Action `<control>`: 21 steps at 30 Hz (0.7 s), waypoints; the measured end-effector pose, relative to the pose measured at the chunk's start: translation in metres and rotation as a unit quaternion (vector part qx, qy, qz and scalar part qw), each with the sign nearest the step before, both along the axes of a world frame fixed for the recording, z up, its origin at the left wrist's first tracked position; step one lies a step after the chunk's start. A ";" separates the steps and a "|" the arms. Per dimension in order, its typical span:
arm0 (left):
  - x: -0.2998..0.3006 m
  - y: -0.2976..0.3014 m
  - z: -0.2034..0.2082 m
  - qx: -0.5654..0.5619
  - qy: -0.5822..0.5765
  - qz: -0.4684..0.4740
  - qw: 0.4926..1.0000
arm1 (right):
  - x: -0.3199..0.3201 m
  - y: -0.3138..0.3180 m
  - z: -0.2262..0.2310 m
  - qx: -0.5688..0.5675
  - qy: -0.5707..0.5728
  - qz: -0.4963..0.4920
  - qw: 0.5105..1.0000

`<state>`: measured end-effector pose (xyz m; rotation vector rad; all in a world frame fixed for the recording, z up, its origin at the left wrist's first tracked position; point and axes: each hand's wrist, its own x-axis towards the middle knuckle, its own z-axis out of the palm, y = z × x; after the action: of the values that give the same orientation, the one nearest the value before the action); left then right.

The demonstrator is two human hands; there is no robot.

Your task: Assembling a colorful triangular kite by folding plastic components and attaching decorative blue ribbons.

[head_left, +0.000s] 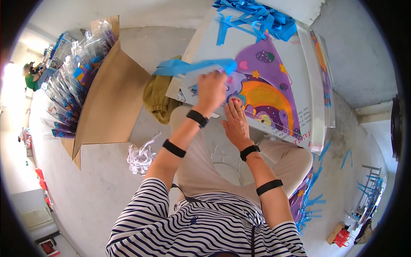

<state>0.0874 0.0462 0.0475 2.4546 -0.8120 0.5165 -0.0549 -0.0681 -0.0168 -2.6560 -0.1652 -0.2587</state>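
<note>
Though flat, purple sheet (267, 79) beside hands (211, 92) (236, 126)

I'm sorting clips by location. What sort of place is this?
Probably a workshop or packing room: a tall brown cardboard box holds many clear plastic-wrapped colourful packages, bright blue flat strips lie heaped on a white printed carton, and the plain grey floor looks like concrete.

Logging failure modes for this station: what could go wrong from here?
The purple sheet may swivel: the right hand lies only near its close edge. The blue strip in the left hand might twist, one end free. Loose strips heaped at the far edge of the white carton could slide off.
</note>
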 end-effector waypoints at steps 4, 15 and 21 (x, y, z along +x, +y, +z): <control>-0.027 -0.019 -0.016 0.064 -0.025 -0.035 0.997 | 0.000 -0.002 -0.001 -0.003 0.017 0.011 1.000; 0.020 -0.040 0.099 0.190 -0.049 -0.089 0.977 | -0.003 -0.006 -0.008 -0.015 0.000 -0.010 1.000; -0.039 -0.118 0.096 0.057 0.005 -0.220 0.974 | 0.001 -0.004 -0.022 0.009 0.086 0.028 0.996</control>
<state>0.0482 -0.0714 0.1433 2.2710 -1.3671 0.2969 -0.0544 -0.0717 -0.0392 -2.6361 -0.1793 -0.0131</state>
